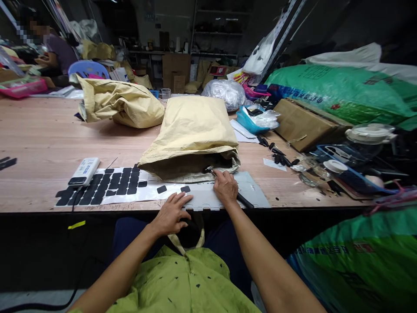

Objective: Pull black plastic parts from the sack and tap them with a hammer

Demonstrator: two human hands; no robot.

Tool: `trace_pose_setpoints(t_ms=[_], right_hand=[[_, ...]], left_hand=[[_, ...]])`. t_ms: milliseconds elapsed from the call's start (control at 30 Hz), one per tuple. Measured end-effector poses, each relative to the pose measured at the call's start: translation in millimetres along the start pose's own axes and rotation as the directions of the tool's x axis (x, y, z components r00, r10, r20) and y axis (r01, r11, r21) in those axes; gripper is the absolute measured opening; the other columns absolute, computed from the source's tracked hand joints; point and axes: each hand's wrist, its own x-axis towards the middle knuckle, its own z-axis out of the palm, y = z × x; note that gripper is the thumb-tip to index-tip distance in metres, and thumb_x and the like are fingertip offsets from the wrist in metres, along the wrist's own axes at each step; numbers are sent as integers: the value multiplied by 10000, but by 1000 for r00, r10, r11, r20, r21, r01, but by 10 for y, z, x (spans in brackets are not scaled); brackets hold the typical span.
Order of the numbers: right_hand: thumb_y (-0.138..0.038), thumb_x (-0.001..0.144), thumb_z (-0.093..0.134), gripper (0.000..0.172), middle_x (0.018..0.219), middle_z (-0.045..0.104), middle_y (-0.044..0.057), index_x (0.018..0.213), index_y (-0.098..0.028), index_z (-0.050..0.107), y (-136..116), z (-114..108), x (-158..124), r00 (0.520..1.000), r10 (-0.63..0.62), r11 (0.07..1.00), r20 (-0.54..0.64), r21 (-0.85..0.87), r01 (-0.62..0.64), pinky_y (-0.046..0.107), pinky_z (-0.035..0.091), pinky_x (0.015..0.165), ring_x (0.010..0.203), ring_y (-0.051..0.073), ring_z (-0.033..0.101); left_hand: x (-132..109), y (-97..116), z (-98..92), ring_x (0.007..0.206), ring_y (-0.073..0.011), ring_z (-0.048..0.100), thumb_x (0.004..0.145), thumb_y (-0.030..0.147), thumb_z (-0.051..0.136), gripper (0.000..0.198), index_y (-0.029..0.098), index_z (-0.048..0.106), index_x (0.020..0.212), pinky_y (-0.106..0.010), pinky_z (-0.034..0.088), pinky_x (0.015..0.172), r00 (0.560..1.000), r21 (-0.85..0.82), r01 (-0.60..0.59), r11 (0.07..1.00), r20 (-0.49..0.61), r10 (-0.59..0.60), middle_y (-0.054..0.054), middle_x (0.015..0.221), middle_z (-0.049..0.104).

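Note:
My right hand (pixel 225 188) is closed around a black-handled tool with a shiny metal end (pixel 210 169). The metal end pokes out past my fingers at the mouth of a tan sack (pixel 197 124), and a black handle (pixel 245 201) shows behind the hand. At the table's front edge, my left hand (pixel 172 213) has its fingers apart and holds nothing. Its fingertips rest by a grey sheet (pixel 200 198), close to a black rounded patch (pixel 185 189). More such patches lie in rows on a white backing sheet (pixel 151 194). The sack's inside is mostly dark.
A white device with a cable (pixel 84 172) sits left on the patches. Behind it lies another tan sack (pixel 130 102). Rightward are black parts (pixel 276 154), a cardboard box (pixel 309 124), a blue basket (pixel 252 121) and a green sack (pixel 335 89). Another person (pixel 57 52) sits far left.

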Motion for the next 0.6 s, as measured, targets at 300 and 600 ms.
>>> trace_pose_setpoints(t_ms=[300,600], right_hand=[[-180,918,475,348,943,580,81,1196,-244,673,-18,17,-22,1000,-1,1000,-13,-8,1,320,282,692,849,205,439],[-187,928,469,332,933,582,80,1190,-240,666,-6,22,-17,999,-23,999,-28,-26,23,313,273,687,846,206,443]], left_hand=[[19,247,109,1356,-350,414,721,390,815,207,259,776,877,-532,309,1134,984,-120,1,993,-175,-22,-74,1454,524],[1835,-3,-384,915,-235,679,930,294,517,286,142,744,1016,-303,493,818,799,-438,419,796,-239,-552,-106,960,749]])
